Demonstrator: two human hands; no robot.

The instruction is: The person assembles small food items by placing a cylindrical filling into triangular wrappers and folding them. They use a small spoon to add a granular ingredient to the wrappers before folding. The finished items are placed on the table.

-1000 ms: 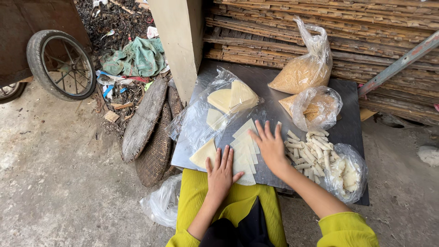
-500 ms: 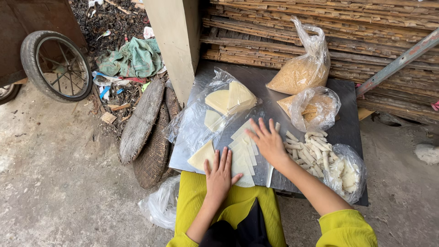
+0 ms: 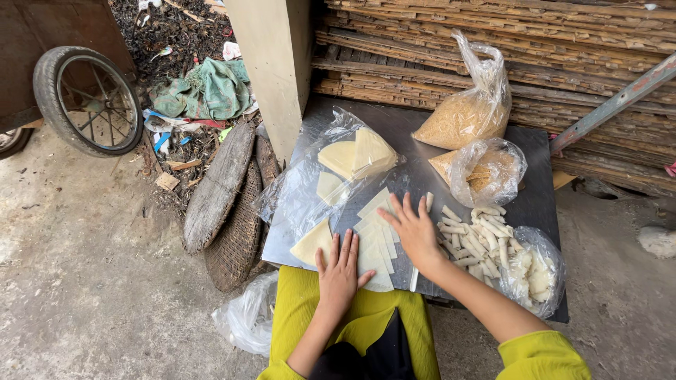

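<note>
A dark metal tray (image 3: 535,190) rests on my lap. Pale triangular pastry sheets (image 3: 377,243) lie spread on clear plastic (image 3: 303,190) at its near left. My left hand (image 3: 339,271) lies flat, fingers apart, at the near edge of those sheets. My right hand (image 3: 417,231) lies flat on the same sheets, fingers spread, next to a pile of rolled white sticks (image 3: 479,236). A stack of folded sheets (image 3: 355,156) sits farther back on the plastic.
A tied bag of brown crumbs (image 3: 465,116) and an open bag of crumbs (image 3: 486,172) stand at the tray's back. A bag with more sticks (image 3: 539,271) lies at right. Woven baskets (image 3: 229,211), a wheel (image 3: 88,98), a pillar (image 3: 274,63) and stacked canes (image 3: 493,35) surround me.
Both hands have stayed on the sheets; my right hand has shifted slightly toward me and left. The view moved a little.
</note>
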